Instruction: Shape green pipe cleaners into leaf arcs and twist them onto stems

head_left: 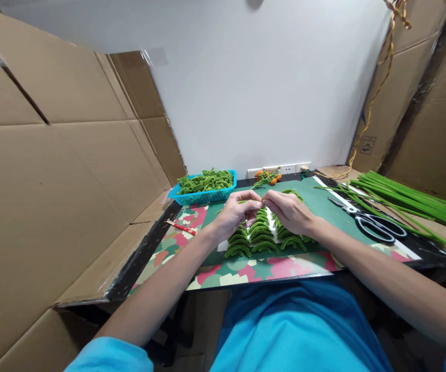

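Both hands meet above the rows of curved green fuzzy pieces (262, 235) on the table. My left hand (240, 211) has its thumb and fingers pinched together, and the thing at its fingertips is too small to name. Fingertips almost touching it, my right hand (289, 209) is also closed in a pinch; what it holds cannot be made out. The green pieces lie in several columns on white paper (223, 247), partly hidden beneath the hands.
A blue basket (203, 196) of green pieces stands at the back left. Orange and green stems (268, 177) lie near the sockets. Scissors (373, 222) and long green stems (412, 199) are at right. A red-handled cutter (182, 227) lies left. Cardboard walls flank the table.
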The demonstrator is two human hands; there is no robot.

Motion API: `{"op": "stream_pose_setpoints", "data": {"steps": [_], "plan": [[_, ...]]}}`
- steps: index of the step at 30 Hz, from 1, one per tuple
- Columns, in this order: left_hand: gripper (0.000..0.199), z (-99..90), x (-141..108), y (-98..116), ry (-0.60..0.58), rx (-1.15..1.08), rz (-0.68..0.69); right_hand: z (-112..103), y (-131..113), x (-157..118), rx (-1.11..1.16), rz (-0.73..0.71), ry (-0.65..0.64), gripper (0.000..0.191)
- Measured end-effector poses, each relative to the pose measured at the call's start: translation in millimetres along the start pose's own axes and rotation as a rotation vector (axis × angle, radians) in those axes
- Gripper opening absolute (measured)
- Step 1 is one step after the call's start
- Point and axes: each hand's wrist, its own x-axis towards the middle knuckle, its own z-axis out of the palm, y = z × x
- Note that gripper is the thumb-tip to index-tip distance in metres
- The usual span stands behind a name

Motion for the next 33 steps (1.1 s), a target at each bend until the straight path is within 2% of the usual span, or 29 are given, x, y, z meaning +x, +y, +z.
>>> {"op": "stream_pose_setpoints", "data": {"steps": [4, 8, 12, 15, 17, 19, 22, 25, 27, 29, 33], "plan": [[0.031, 3.9, -0.3, -2.7, 0.068, 0.033, 0.111, 3.9, -7.0, 5.2, 0.171, 0.177, 0.095, 0.035], [0.031, 6.5, -1.3, -5.6, 0.111, 0.128, 0.226, 7.9, -13.4, 11.4, 0.487, 0.391, 0.142, 0.045], [0.021, 5.3, -5.2, -5.8, 0.178, 0.484, 0.424, 11.5, -15.5, 15.1, 0.869, 0.609, 0.136, 0.048], [0.014, -1.0, -8.6, -4.2, 0.137, 0.836, 0.629, 10.6, -15.3, 16.5, 1.1, 0.74, 0.098, 0.049], [0.016, -5.3, -9.7, -2.9, 0.063, 0.994, 0.675, 7.8, -14.7, 17.6, 1.173, 0.791, 0.057, 0.05], [0.018, -6.7, -9.7, -1.9, 0.033, 1.036, 0.66, 4.5, -13.8, 18.7, 1.173, 0.805, 0.024, 0.051], [0.018, -2.3, -7.3, -2.0, 0.124, 0.881, 0.589, 1.3, -11.9, 18.6, 0.993, 0.712, 0.042, 0.05], [0.028, 3.4, -2.7, -3.7, 0.162, 0.563, 0.402, 0.6, -7.8, 13.9, 0.566, 0.467, 0.12, 0.045], [0.038, 4.5, 0.5, -4.8, 0.102, 0.369, 0.262, 0.0, -3.0, 8.9, 0.26, 0.264, 0.134, 0.039], [0.044, 3.6, 2.6, -5.1, 0.03, 0.228, 0.126, -1.6, 3.0, 4.6, 0.061, 0.081, 0.129, 0.034], [0.041, 1.4, 2.7, -3.4, -0.107, 0.017, -0.132, -8.9, 12.3, 2.4, -0.044, -0.133, 0.118, 0.024]]}}
